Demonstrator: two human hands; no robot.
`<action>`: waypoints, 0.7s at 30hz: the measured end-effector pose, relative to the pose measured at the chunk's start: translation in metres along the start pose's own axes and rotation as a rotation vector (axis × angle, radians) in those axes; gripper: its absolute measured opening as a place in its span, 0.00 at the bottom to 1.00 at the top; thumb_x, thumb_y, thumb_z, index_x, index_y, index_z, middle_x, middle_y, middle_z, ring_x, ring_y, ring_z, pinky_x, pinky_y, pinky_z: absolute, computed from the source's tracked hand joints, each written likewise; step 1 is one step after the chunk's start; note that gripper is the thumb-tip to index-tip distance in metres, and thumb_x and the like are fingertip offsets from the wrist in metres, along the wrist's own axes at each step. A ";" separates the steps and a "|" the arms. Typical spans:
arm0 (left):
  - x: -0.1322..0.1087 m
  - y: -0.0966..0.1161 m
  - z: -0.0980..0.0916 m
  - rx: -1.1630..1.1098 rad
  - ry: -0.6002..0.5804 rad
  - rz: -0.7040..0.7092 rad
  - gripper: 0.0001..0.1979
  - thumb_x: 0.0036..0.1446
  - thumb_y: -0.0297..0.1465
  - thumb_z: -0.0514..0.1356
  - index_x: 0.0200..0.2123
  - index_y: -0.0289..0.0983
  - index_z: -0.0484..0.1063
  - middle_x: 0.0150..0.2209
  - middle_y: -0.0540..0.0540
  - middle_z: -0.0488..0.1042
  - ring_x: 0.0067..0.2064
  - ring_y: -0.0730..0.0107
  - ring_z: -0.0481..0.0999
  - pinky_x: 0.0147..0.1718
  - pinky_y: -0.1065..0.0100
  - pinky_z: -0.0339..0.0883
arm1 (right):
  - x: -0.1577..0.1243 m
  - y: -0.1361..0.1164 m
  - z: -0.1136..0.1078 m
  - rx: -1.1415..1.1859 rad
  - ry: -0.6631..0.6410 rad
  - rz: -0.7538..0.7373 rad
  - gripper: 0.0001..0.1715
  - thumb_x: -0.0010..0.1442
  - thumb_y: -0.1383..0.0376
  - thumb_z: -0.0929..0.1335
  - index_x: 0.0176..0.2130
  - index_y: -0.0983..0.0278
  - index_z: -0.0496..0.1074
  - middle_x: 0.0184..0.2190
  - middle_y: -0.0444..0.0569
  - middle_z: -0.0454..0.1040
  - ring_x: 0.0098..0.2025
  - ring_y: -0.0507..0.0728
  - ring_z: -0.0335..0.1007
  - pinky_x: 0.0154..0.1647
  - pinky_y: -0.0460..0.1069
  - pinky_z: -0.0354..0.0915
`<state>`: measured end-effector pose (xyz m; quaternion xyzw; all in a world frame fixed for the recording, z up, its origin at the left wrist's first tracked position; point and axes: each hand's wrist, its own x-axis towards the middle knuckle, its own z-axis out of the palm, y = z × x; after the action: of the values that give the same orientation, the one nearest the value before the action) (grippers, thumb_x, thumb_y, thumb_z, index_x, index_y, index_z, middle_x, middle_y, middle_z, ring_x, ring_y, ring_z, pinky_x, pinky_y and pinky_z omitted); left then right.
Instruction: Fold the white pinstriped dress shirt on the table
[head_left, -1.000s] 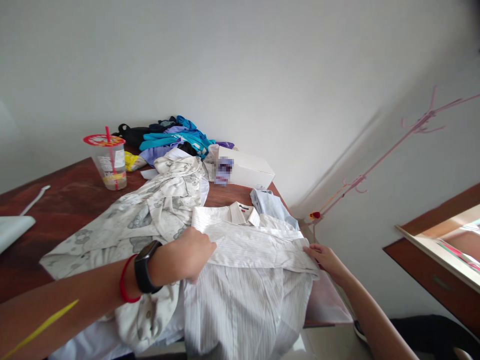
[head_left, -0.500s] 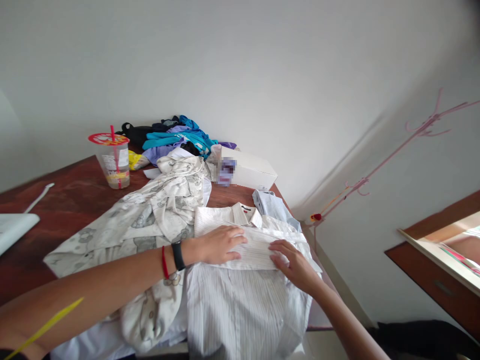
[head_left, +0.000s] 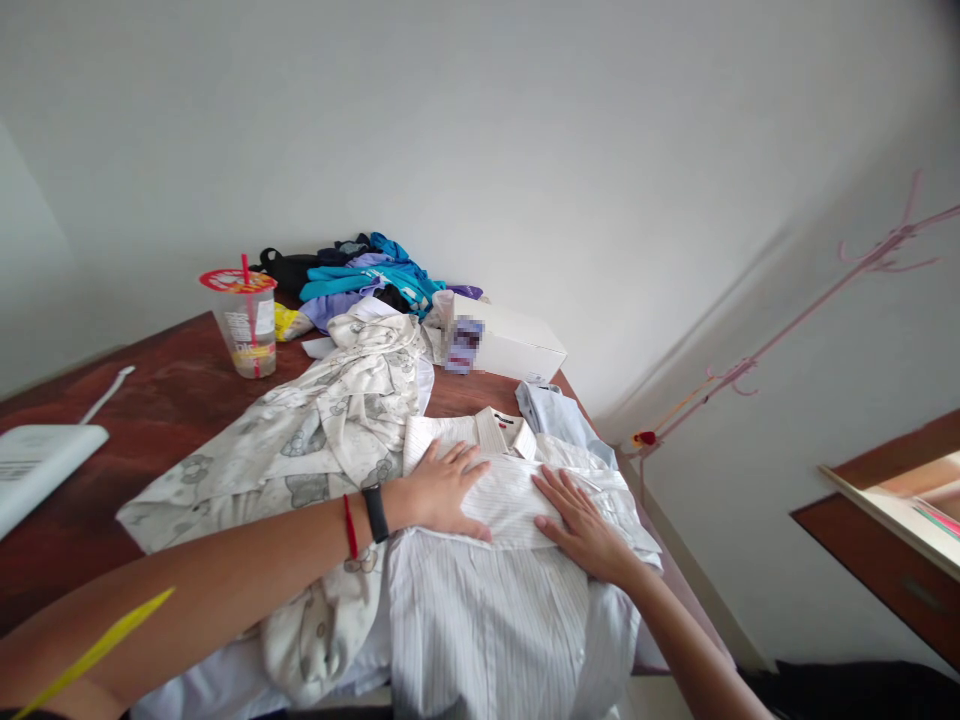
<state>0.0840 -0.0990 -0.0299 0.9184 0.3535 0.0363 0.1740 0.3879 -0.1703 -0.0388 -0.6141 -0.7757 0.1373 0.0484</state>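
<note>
A white striped shirt [head_left: 487, 620] lies spread on the table, its collar pointing to the back and its lower part hanging over the near edge. Across its upper part runs a folded-over band of the same cloth. My left hand [head_left: 441, 490] rests flat on the left of this band, fingers apart. On the band's right side my right hand [head_left: 581, 522] lies flat too, fingers spread. Neither hand grips the cloth. Left of the shirt is a crumpled white cloth with grey animal prints [head_left: 322, 430], partly beneath my left forearm.
A plastic cup with a red straw [head_left: 251, 325] stands on the dark red table [head_left: 169, 385]. Behind are a heap of blue and black clothes [head_left: 375, 275] and a white box [head_left: 514, 340]. Light blue folded cloth [head_left: 559, 415] lies beyond the shirt. A pink coat rack [head_left: 795, 330] leans at right.
Both hands have flattened and spread their fingers on the folded band. The whole scene has shifted slightly right in view. The shirt keeps its layout.
</note>
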 end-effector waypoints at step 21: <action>-0.001 -0.007 0.006 -0.020 0.029 0.020 0.59 0.48 0.68 0.60 0.74 0.41 0.52 0.75 0.32 0.43 0.75 0.33 0.40 0.68 0.33 0.29 | -0.012 0.029 0.010 0.185 0.388 0.077 0.35 0.68 0.42 0.61 0.59 0.61 0.76 0.67 0.55 0.67 0.73 0.68 0.53 0.73 0.65 0.51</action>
<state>0.0803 -0.0964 -0.0375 0.9195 0.3463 0.0547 0.1776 0.4156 -0.1772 -0.0549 -0.6510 -0.7120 0.0891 0.2476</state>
